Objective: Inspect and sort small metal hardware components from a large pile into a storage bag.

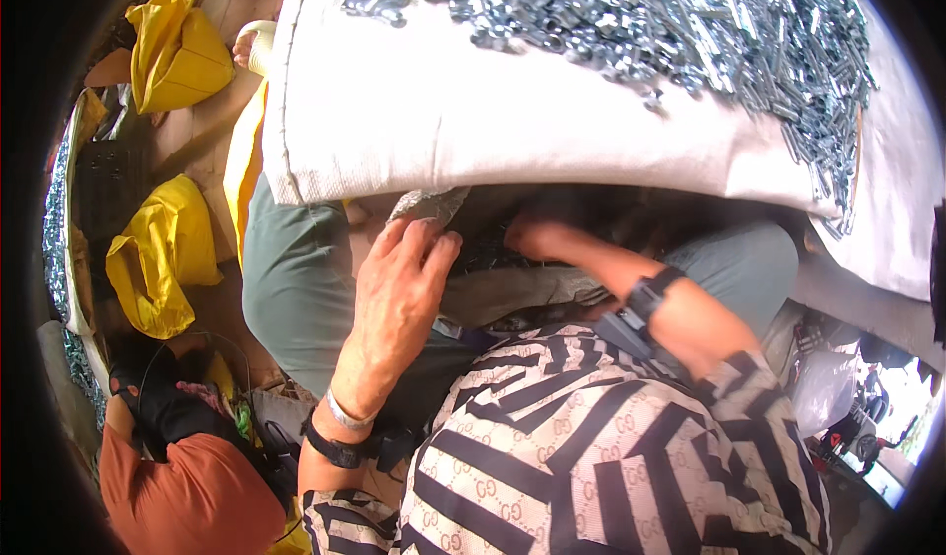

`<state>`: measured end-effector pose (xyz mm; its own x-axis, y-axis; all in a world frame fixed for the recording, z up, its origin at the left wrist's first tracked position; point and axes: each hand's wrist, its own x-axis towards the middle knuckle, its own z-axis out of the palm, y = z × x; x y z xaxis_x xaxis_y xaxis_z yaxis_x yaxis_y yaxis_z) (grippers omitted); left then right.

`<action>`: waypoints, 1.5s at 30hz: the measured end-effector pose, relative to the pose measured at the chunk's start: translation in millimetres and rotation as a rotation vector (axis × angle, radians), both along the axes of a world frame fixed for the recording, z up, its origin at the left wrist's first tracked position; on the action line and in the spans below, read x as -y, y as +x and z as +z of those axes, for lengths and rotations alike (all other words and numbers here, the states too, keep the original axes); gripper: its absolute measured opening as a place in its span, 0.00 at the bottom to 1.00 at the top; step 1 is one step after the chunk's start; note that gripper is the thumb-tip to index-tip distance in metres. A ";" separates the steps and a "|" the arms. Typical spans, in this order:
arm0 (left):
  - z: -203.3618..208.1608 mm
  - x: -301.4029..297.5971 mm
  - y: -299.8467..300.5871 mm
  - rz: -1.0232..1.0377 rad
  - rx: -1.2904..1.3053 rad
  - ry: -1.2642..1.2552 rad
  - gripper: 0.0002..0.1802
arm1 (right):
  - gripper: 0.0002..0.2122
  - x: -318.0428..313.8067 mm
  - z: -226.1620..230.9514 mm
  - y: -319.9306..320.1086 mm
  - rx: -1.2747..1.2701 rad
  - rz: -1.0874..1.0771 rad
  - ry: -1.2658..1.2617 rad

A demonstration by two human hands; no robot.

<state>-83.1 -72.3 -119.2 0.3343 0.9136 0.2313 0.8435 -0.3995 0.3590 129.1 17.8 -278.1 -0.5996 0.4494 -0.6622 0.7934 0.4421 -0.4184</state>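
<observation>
Pinching crumpled silvery material [431, 203], the left hand [399, 284] has its fingers narrowly bent, the material at their tips. To their right is the right hand [540, 238] (blurred, so I cannot tell its fingers' state). Beyond the fingers of both, small metal pieces [631, 37] lie heaped on white cloth [394, 111].

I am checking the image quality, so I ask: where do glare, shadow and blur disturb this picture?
In the head view, the white cloth is nearly washed out by glare; head view too, deep shadow lies beneath its near edge; same head view, the right hand is blurred, the left hand clearer.
</observation>
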 end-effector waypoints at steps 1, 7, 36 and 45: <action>5.8 -2.3 0.4 0.017 0.051 0.029 0.17 | 0.10 -2.6 -9.1 -12.2 0.001 0.008 -0.008; 11.1 -12.0 -3.5 0.261 0.328 0.040 0.14 | 0.17 10.0 -70.1 -18.1 -0.293 -0.266 0.538; 6.4 -3.9 -5.3 0.366 0.197 0.037 0.18 | 0.16 0.8 -51.7 -40.3 -0.238 -0.132 0.306; 12.4 -14.1 2.4 0.342 0.262 0.138 0.12 | 0.15 5.2 -48.0 -34.7 -0.199 -0.103 0.248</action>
